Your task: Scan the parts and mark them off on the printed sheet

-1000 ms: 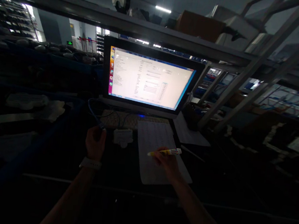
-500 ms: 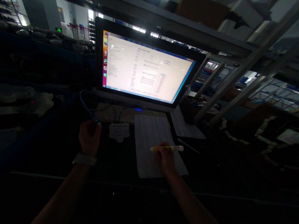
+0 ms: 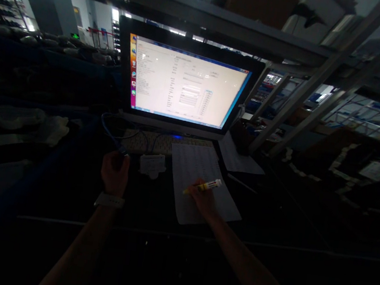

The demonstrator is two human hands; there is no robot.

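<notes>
My right hand (image 3: 203, 199) is closed round a yellow marker (image 3: 203, 186), whose tip touches a printed sheet of paper (image 3: 200, 172) on the dark bench. My left hand (image 3: 114, 171), with a pale band at the wrist, is closed on a small dark object joined to a blue cable (image 3: 110, 134); what the object is I cannot make out. A lit monitor (image 3: 183, 83) stands behind both hands, showing a form window. A keyboard (image 3: 148, 141) lies under it, and a small white device (image 3: 152, 163) sits between my hands.
A second sheet of paper (image 3: 238, 160) lies right of the monitor. Slanted metal frame struts (image 3: 295, 109) rise at the right. A shelf beam (image 3: 179, 12) runs overhead with a cardboard box (image 3: 260, 2). Pale bagged items (image 3: 21, 120) lie at the left. The bench is very dark.
The view has shifted slightly up and right. My right hand has slid the marker a little to the left on the sheet and tilted it. My left hand keeps its grip.
</notes>
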